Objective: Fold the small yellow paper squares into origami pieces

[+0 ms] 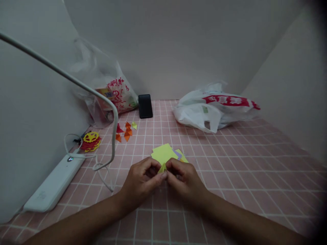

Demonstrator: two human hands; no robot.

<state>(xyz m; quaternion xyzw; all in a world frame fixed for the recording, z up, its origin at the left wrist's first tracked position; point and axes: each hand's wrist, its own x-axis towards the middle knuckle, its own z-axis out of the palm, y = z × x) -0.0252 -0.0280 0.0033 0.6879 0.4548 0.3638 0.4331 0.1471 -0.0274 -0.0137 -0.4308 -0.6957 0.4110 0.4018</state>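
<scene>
Between my fingertips is a small folded piece of yellow paper [162, 167], pinched from both sides. My left hand [140, 177] grips it with thumb and index finger. From the other side my right hand [185, 175] closes on the same paper, its fingertips nearly touching the left ones. Just beyond lies a loose stack of square paper sheets [165, 152], yellow on top, with purple and orange edges showing at the right. Farther left, several small folded paper pieces [127, 132] in orange, red and yellow rest on the pink checked tablecloth [158, 211].
A white power bank [55, 182] with a cable lies at left, near red and yellow gear-shaped pieces [91, 140]. A grey cable [76, 81] arcs across the left side. At the back are a black phone [145, 106], a filled plastic bag [112, 90] and a white plastic bag [214, 107].
</scene>
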